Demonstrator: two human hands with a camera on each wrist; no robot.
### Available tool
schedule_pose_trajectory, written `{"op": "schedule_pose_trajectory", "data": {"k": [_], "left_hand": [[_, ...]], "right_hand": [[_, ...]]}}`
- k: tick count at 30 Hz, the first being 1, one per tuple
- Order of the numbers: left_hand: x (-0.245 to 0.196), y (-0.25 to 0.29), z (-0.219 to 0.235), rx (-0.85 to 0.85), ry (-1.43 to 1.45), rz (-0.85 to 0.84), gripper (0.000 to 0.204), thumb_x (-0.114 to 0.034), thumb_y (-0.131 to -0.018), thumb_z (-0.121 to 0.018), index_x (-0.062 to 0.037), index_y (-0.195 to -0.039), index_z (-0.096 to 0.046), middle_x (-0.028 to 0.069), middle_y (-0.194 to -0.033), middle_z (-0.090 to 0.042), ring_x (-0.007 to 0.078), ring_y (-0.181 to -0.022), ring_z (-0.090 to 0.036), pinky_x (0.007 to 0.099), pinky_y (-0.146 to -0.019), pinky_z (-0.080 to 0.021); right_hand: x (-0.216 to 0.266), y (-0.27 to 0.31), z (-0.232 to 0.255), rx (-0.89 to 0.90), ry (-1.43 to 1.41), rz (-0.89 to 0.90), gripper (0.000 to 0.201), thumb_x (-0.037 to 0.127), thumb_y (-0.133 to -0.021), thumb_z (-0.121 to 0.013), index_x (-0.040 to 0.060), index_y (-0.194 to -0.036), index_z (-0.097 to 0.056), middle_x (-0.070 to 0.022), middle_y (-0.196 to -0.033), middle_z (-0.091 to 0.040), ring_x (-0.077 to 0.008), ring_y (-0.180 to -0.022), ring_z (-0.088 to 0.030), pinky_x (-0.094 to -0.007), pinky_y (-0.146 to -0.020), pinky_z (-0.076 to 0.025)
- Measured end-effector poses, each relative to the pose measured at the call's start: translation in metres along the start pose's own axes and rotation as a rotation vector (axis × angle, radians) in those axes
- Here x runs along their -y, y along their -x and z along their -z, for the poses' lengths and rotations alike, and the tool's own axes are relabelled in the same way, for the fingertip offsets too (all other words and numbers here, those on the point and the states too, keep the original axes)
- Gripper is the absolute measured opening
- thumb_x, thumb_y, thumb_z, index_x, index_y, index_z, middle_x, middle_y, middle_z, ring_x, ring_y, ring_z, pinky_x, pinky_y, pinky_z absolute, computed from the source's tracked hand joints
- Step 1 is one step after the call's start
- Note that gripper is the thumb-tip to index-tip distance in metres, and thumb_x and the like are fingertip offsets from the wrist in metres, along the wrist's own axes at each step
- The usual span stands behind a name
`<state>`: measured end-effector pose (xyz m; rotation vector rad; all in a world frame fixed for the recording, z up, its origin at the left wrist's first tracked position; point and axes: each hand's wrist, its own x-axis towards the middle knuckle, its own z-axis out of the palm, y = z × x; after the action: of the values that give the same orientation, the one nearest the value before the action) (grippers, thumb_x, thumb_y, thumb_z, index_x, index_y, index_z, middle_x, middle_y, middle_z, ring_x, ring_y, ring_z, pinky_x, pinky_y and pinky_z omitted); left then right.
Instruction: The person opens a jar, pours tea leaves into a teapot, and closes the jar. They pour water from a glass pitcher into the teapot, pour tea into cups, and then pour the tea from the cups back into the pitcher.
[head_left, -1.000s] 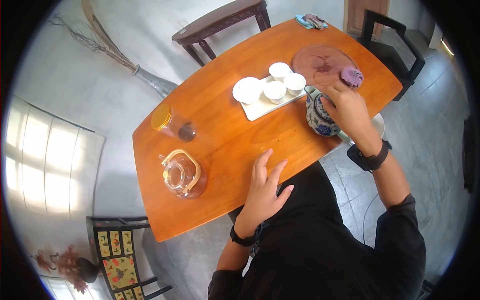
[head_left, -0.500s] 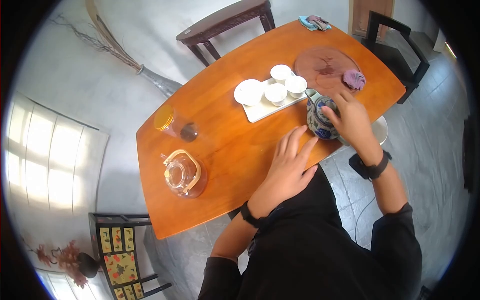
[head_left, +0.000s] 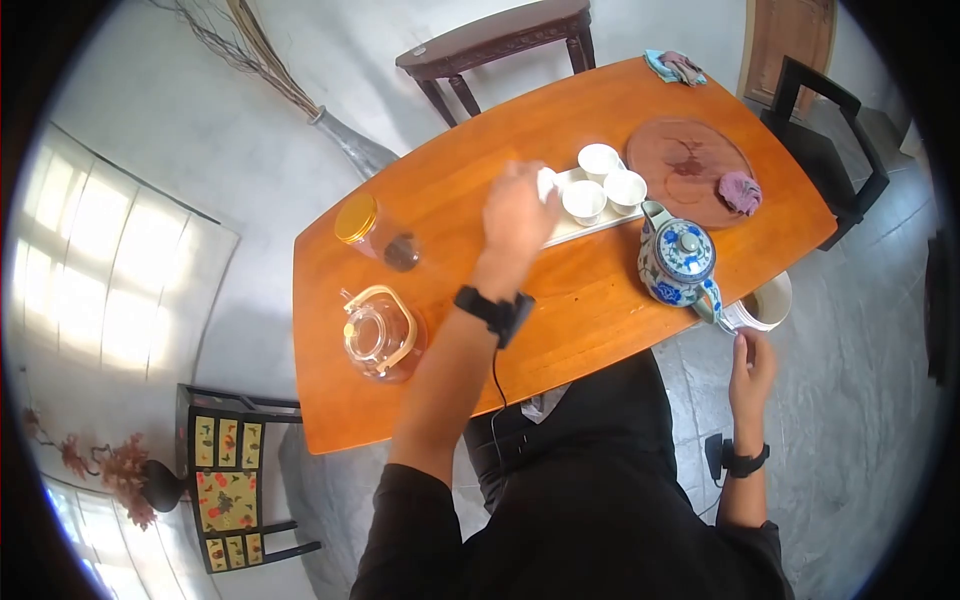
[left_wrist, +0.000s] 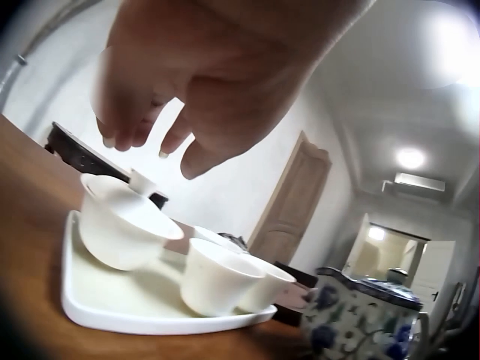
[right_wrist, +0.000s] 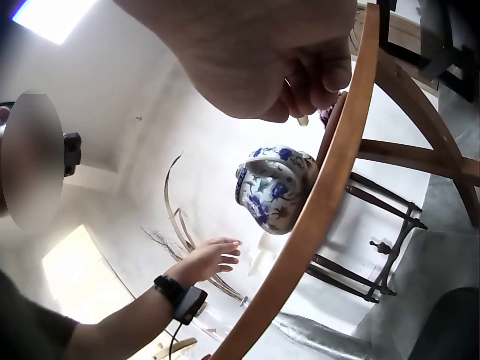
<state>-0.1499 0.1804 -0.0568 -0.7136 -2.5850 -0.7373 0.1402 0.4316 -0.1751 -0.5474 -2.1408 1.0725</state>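
My left hand (head_left: 518, 212) reaches over the left end of a white tray (head_left: 567, 234), blurred in the head view. In the left wrist view its fingers hang down above a lidded white gaiwan (left_wrist: 124, 225), apart from the lid knob (left_wrist: 142, 182), and hold nothing. Three white cups (head_left: 585, 203) stand beside the gaiwan on the tray. My right hand (head_left: 752, 375) hangs past the table's near edge, close to the handle of a blue-and-white teapot (head_left: 676, 262). Its fingers are loosely curled with nothing in them. The teapot sits on the table, lid on.
A glass kettle (head_left: 382, 340) and a jar with a yellow lid (head_left: 358, 220) stand on the table's left part. A round brown board (head_left: 668, 148) bears a crumpled purple cloth (head_left: 740, 193). Folded cloths (head_left: 676, 68) lie at the far corner. A white bucket (head_left: 775, 300) stands beside the table.
My left hand has moved from beside the teapot leftward and away, over the tray. My right hand has left the teapot's lid and come back past the table's near edge.
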Motion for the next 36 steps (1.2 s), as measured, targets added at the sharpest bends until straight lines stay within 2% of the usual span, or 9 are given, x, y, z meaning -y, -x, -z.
{"op": "schedule_pose_trajectory", "data": {"k": [10,19,21,23,27,29,31,33,36], "left_hand": [[0.051,-0.048,-0.017,0.31,-0.147,-0.023,0.026,-0.019,-0.086,-0.075,-0.0056,-0.108,-0.07,0.0192,-0.107,-0.066,0.0385,-0.102,-0.064,0.046,-0.088,-0.052],[0.037,-0.052,0.02,0.041,0.025,-0.088,0.019,-0.015,-0.087,-0.072,-0.0043,-0.103,-0.068,0.019,-0.098,-0.067,0.0391,-0.09,-0.066,0.0448,-0.084,-0.053],[0.013,-0.033,0.048,0.05,0.058,-0.028,0.019,-0.013,-0.091,-0.069,-0.0019,-0.105,-0.064,0.0152,-0.093,-0.068,0.031,-0.087,-0.069,0.0394,-0.081,-0.056],[-0.005,-0.004,0.065,0.203,0.767,0.32,0.019,-0.011,-0.095,-0.066,-0.0015,-0.11,-0.06,0.0101,-0.094,-0.068,0.0211,-0.089,-0.069,0.0339,-0.08,-0.057],[-0.028,0.111,0.072,0.283,1.447,0.419,0.025,-0.015,-0.099,-0.064,-0.0041,-0.119,-0.052,0.0053,-0.1,-0.064,0.0137,-0.09,-0.066,0.0311,-0.08,-0.056],[-0.03,0.166,0.067,0.317,1.582,0.576,0.022,-0.016,-0.103,-0.062,-0.0044,-0.119,-0.052,0.0059,-0.11,-0.062,0.0142,-0.099,-0.065,0.0327,-0.085,-0.056],[-0.029,0.204,0.07,0.413,1.662,0.692,0.019,-0.017,-0.105,-0.058,-0.0048,-0.119,-0.052,0.0063,-0.117,-0.06,0.0152,-0.107,-0.062,0.0345,-0.09,-0.055],[-0.019,0.233,0.066,0.409,1.675,0.74,0.019,-0.016,-0.107,-0.055,-0.0048,-0.122,-0.052,0.006,-0.121,-0.059,0.0159,-0.112,-0.061,0.0344,-0.093,-0.054],[-0.001,0.261,0.062,0.354,1.71,0.865,0.024,-0.013,-0.106,-0.055,-0.0043,-0.129,-0.053,0.0064,-0.124,-0.059,0.0156,-0.114,-0.059,0.0335,-0.096,-0.052]], "right_hand": [[0.019,0.019,0.013,0.212,0.093,-0.008,0.002,0.001,-0.091,-0.066,-0.0015,-0.091,-0.066,-0.0136,-0.077,-0.062,-0.0242,-0.064,-0.06,-0.0337,-0.061,-0.046],[0.067,0.026,-0.009,0.378,-0.083,0.079,0.002,-0.001,-0.09,-0.066,-0.0007,-0.087,-0.066,-0.0111,-0.074,-0.06,-0.0207,-0.059,-0.057,-0.0308,-0.055,-0.043],[0.078,0.025,-0.021,0.399,-0.135,0.114,0.001,0.0,-0.089,-0.067,-0.0011,-0.089,-0.066,-0.0096,-0.073,-0.06,-0.0198,-0.057,-0.056,-0.0304,-0.053,-0.042],[0.095,0.02,-0.03,0.456,-0.19,0.134,0.018,0.005,-0.086,-0.072,-0.0005,-0.102,-0.065,-0.0104,-0.082,-0.063,-0.0216,-0.066,-0.06,-0.0308,-0.06,-0.047],[0.13,0.011,-0.05,0.497,-0.278,0.216,0.054,0.015,-0.08,-0.081,-0.0008,-0.126,-0.058,-0.0162,-0.106,-0.064,-0.0291,-0.091,-0.065,-0.0343,-0.078,-0.052],[0.148,0.009,-0.058,0.641,-0.258,0.33,0.086,0.024,-0.074,-0.087,-0.0033,-0.143,-0.044,-0.023,-0.129,-0.057,-0.038,-0.117,-0.059,-0.0405,-0.098,-0.05],[0.166,0.011,-0.066,0.803,-0.219,0.347,0.097,0.028,-0.072,-0.089,-0.0071,-0.147,-0.038,-0.0267,-0.137,-0.053,-0.0419,-0.126,-0.055,-0.0448,-0.103,-0.048],[0.178,0.02,-0.078,0.899,-0.256,0.275,0.094,0.027,-0.072,-0.088,-0.0085,-0.145,-0.04,-0.0271,-0.136,-0.054,-0.0427,-0.125,-0.056,-0.0455,-0.103,-0.048],[0.19,0.034,-0.097,0.98,-0.148,0.423,0.085,0.022,-0.072,-0.086,-0.0102,-0.14,-0.045,-0.0272,-0.128,-0.059,-0.0433,-0.118,-0.06,-0.0458,-0.1,-0.05]]}}
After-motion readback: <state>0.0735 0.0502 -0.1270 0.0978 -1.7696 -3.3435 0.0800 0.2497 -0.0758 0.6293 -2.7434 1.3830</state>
